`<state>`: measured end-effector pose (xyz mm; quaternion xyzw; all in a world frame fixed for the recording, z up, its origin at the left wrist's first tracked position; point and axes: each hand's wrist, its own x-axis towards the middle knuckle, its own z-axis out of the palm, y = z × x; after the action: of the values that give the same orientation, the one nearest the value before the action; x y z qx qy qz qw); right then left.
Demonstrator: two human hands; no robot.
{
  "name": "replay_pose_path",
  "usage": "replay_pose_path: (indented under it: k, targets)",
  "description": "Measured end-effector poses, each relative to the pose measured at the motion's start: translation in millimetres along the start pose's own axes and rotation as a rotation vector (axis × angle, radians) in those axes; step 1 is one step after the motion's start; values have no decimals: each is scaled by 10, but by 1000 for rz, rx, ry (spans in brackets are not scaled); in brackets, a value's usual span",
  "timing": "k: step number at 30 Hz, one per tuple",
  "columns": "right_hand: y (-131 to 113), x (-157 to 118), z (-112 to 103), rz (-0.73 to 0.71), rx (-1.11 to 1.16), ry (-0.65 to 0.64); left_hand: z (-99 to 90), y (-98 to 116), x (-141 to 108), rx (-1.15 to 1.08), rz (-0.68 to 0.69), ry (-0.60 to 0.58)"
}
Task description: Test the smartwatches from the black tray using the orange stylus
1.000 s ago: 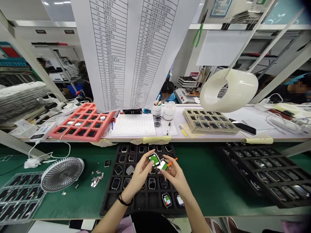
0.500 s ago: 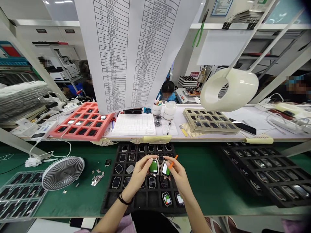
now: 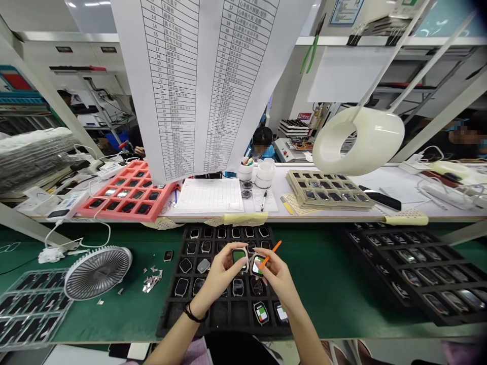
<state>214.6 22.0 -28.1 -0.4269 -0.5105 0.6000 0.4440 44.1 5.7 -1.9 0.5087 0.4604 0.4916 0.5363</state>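
Left hand grasping a smartwatch, right hand pinching a second watch and orange stick, both above a black tray (more watches inside); desk fan at 9 o'clock, another watch tray at 3 o'clock.

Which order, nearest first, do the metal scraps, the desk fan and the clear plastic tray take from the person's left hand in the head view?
From the left hand:
1. Metal scraps, to its left on the green mat.
2. Desk fan, farther left on the mat.
3. Clear plastic tray, at the mat's far left end.
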Motion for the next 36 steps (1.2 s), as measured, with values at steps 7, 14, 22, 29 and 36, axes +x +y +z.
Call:
replay_pose_path:
  k: [7, 14, 22, 29, 36]
  targets:
    - [24, 26, 11, -16, 65, -44, 2, -62, 20, -24, 6, -32]
    - [52, 33, -16, -22, 20, -34, 1, -42, 27, -44, 12, -42]
    - [63, 52, -24, -10, -62, 63, -5, -29, 26, -66, -1, -32]
    - [61, 51, -26, 39, -25, 84, -6, -7, 28, -60, -13, -19]
    - [53, 50, -2, 48, 44, 43, -34, -41, 24, -72, -20, -26]
